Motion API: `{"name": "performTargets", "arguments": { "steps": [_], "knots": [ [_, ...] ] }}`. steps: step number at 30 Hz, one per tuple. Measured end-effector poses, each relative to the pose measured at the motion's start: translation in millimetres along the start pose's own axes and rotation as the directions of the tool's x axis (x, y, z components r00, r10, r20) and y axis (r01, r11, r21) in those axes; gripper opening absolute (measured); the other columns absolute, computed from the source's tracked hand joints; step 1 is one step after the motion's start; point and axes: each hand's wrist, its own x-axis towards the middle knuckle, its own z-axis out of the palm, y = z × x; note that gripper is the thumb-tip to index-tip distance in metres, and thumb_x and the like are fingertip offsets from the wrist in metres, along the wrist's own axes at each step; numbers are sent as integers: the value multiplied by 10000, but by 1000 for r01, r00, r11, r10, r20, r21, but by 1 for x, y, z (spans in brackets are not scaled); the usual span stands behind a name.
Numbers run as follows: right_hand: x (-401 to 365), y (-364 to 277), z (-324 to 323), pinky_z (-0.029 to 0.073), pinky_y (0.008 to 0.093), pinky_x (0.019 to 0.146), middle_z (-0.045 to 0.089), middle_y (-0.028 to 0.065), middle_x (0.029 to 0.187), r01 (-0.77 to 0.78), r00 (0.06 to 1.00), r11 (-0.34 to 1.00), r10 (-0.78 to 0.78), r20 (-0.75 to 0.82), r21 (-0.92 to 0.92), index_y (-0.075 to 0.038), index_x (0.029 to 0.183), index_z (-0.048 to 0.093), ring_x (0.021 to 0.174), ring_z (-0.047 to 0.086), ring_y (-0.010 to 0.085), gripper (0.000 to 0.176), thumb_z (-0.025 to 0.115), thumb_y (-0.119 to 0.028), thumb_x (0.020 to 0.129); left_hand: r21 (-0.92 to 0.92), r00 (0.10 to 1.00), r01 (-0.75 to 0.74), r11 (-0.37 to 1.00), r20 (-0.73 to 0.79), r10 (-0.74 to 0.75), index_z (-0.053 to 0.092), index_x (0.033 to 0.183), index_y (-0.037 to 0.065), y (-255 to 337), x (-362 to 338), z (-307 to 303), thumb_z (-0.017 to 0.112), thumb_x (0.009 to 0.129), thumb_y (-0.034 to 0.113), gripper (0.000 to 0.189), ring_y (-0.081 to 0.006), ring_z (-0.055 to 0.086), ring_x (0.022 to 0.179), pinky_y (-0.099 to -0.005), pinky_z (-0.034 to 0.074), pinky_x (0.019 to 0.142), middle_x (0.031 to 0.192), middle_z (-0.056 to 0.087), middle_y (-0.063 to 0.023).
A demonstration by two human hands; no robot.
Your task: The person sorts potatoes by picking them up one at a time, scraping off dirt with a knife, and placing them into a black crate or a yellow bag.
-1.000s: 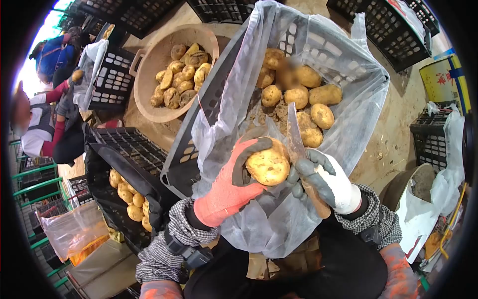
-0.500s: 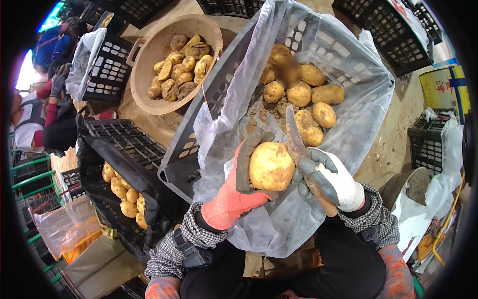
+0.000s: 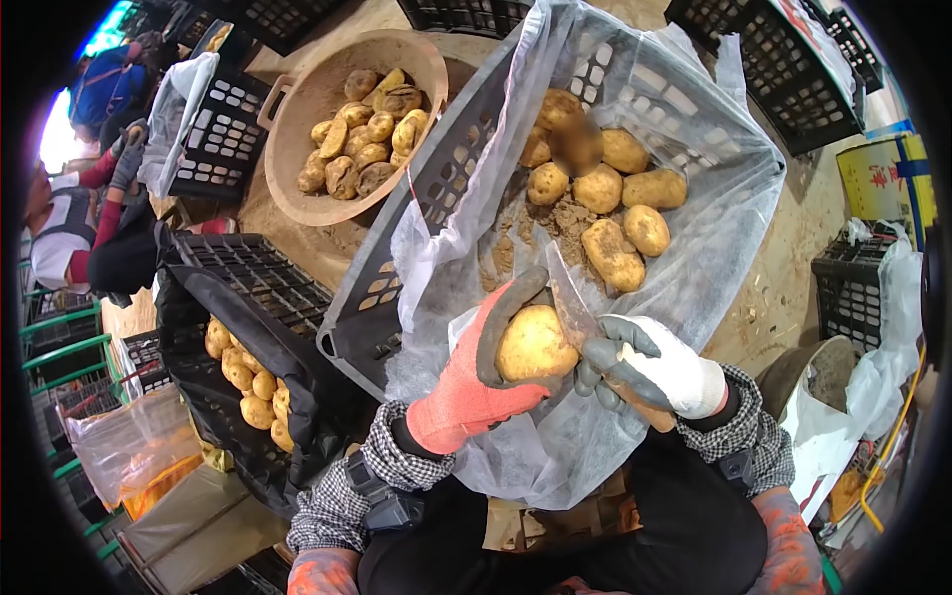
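Note:
My left hand [image 3: 481, 372], in a red and grey glove, holds a large yellow potato [image 3: 536, 344] with its fingers wrapped round it. In a white and grey glove, my right hand [image 3: 650, 369] grips a knife [image 3: 572, 305]. The stained blade points up and lies close against the right side of the potato. Both hands are over the near end of a grey crate [image 3: 369, 263] lined with thin white sheeting [image 3: 699, 248]. Several potatoes [image 3: 615, 256] and loose soil lie on the sheeting beyond my hands.
A round brown basin [image 3: 281, 188] with several potatoes stands upper left. Below it, a black-lined crate [image 3: 198, 288] holds more potatoes. Another person [image 3: 74, 223] with gloved hands is at the far left. Black crates [image 3: 769, 74] stand upper right, a bucket [image 3: 828, 372] at right.
The potato in my left hand has turned and shows a different, smaller-looking side. The knife blade has tilted left and moved down beside it. The other person's hands have shifted.

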Motion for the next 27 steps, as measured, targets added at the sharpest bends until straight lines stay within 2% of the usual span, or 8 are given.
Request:
{"name": "performTargets", "arguments": {
  "steps": [2,5,11,14,19,23,25,27],
  "knots": [
    [-1,0,1,443,260,584,622,63,880,-6,1000,1000,6,15,9,10,971,561,671,552,115,347,512,-328,910,29,1000,-7,1000,7,7,301,1429,28,4,0,0,760,649,69,906,-212,407,1288,-350,317,1072,1384,421,-118],
    [-7,0,-1,491,269,614,625,83,869,146,978,963,-106,-181,227,4,1036,539,681,583,135,322,528,-294,914,-479,976,167,862,-47,-215,382,1376,30,16,-9,3,712,682,11,769,-189,449,1251,-299,380,1008,1348,451,-94],
    [1,-5,18,389,220,429,554,121,770,283,862,958,-228,-453,56,-14,863,476,471,465,108,398,426,-390,984,121,856,-85,989,-499,134,502,1232,17,63,-86,-75,678,738,116,534,-189,515,1146,-314,411,982,1224,529,-95],
    [-1,-3,14,397,231,442,555,118,770,362,871,932,-326,-366,33,-21,859,485,480,471,109,413,421,-409,984,606,536,271,748,-740,406,565,1148,13,94,-130,-114,588,773,5,376,-195,558,1061,-321,430,958,1161,579,-103],
    [-6,-7,12,393,240,440,549,116,756,430,781,891,-285,-555,148,-44,855,493,491,477,119,411,393,-416,995,492,526,251,834,-792,309,584,1121,-38,93,-124,-149,486,838,-71,301,-157,572,1031,-283,418,949,1105,614,-90],
    [-5,3,-5,372,238,427,511,94,747,597,751,746,-388,-535,297,-67,878,475,475,435,110,375,365,-402,1006,776,965,54,628,-203,168,570,1186,-23,75,16,-73,571,789,8,398,-172,577,1056,-286,422,946,1163,606,-112],
    [-5,2,-6,366,239,426,500,86,751,600,746,742,-382,-545,300,-76,900,472,476,426,108,353,377,-401,1001,860,987,-162,484,149,64,526,1256,26,27,78,-43,622,793,118,482,-307,513,1201,-352,391,1018,1283,540,-181],
    [-3,-6,0,303,212,369,406,20,700,585,745,717,-291,-600,379,-92,826,396,417,326,81,351,336,-378,1021,903,977,-79,423,154,-144,382,1372,52,-31,130,-25,572,841,322,625,-368,458,1236,-386,371,1036,1389,402,-246]
  ]
}}
